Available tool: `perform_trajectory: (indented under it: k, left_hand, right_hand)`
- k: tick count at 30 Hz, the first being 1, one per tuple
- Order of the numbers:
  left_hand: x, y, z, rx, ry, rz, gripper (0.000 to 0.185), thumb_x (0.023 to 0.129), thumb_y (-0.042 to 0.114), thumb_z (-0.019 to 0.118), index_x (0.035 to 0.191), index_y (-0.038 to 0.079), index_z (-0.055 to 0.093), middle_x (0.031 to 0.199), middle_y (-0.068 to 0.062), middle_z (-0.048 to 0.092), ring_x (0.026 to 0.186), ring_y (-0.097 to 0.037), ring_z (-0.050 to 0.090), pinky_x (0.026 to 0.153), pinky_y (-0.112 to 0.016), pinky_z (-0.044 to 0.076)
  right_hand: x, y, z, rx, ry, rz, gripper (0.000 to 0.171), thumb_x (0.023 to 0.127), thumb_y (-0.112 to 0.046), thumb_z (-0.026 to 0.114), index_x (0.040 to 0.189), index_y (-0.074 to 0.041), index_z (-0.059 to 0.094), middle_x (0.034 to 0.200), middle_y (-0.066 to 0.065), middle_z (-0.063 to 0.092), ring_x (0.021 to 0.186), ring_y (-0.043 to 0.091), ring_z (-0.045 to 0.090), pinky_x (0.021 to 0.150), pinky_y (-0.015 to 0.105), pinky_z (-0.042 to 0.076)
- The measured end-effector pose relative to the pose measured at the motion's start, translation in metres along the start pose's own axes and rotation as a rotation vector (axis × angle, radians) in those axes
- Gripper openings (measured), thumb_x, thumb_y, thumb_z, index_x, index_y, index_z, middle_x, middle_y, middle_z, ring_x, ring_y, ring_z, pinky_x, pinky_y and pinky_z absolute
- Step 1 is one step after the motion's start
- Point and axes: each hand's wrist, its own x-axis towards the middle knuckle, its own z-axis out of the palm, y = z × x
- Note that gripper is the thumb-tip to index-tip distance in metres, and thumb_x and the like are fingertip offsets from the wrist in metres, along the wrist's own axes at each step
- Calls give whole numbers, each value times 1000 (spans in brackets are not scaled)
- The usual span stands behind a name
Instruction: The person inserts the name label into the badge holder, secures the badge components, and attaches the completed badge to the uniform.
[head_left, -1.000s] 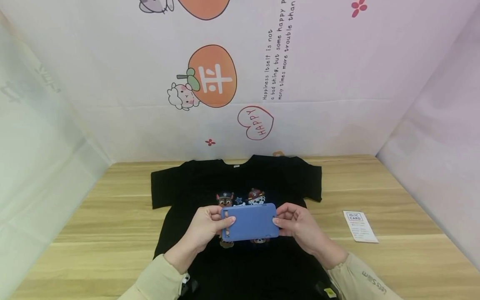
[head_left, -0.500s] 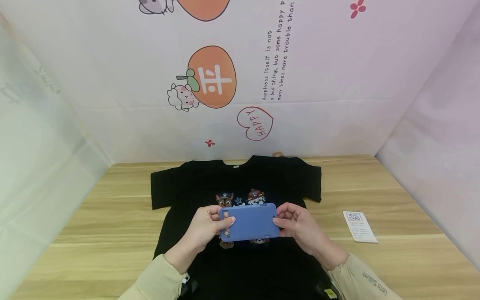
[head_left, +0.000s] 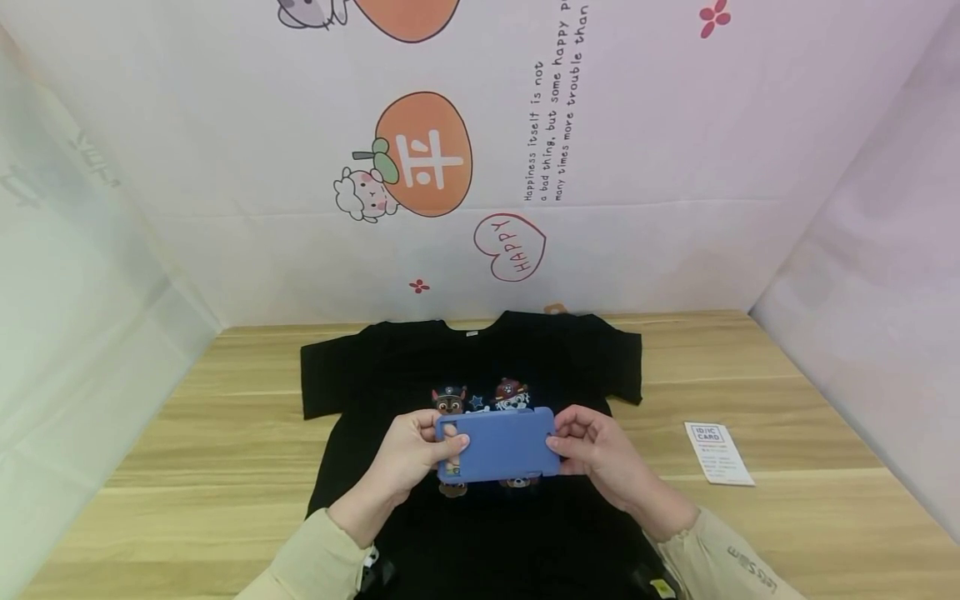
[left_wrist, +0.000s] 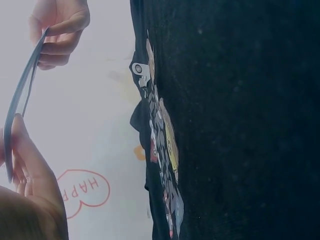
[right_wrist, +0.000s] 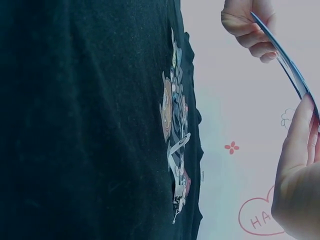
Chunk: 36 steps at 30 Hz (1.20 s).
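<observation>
Blue card holder, long axis left-right, pinched at its ends by left hand and right hand above black T-shirt mid-bench.

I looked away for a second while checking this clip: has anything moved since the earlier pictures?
The blue card holder has slid slightly toward the person's left, its left end now further over the left hand. Both hands, left and right hand, keep pinching its ends above the black T-shirt. The shirt and the white ID/IC card on the wooden table have not moved.
</observation>
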Motion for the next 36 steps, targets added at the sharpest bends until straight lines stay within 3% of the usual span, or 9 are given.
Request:
perform_trajectory:
  k: [10, 16, 22, 36]
  left_hand:
    - [0, 0, -1, -15, -16, -13, 18, 85, 8, 69, 73, 6, 56, 57, 3, 60, 57, -10, 56, 61, -25, 49]
    - [0, 0, -7, -99, -132, -27, 12, 90, 11, 65, 90, 0, 60, 71, 5, 68, 67, -8, 64, 67, -26, 57]
    - [-1, 3, -12, -147, -219, -5, 28, 92, 11, 61, 108, -12, 57, 80, 5, 71, 77, -7, 68, 75, -28, 58]
    - [-4, 4, -11, -144, -213, 24, 30, 93, 7, 59, 110, -18, 54, 79, 4, 72, 74, -6, 69, 76, -29, 57]
  right_hand:
    - [-1, 0, -1, 3, -1, 6, 12, 93, -7, 57, 90, -18, 54, 80, -6, 56, 76, 8, 58, 67, 24, 55]
    - [-2, 3, -5, 10, 16, 5, 13, 93, -7, 57, 89, -19, 55, 78, -7, 55, 74, 7, 57, 65, 24, 55]
    - [-3, 3, -9, 21, 44, 9, 14, 92, -6, 57, 89, -19, 55, 78, -7, 56, 72, 7, 58, 63, 22, 54]
    - [-4, 3, -11, 27, 14, -7, 13, 92, -6, 58, 89, -19, 55, 78, -7, 54, 71, 6, 57, 63, 22, 55]
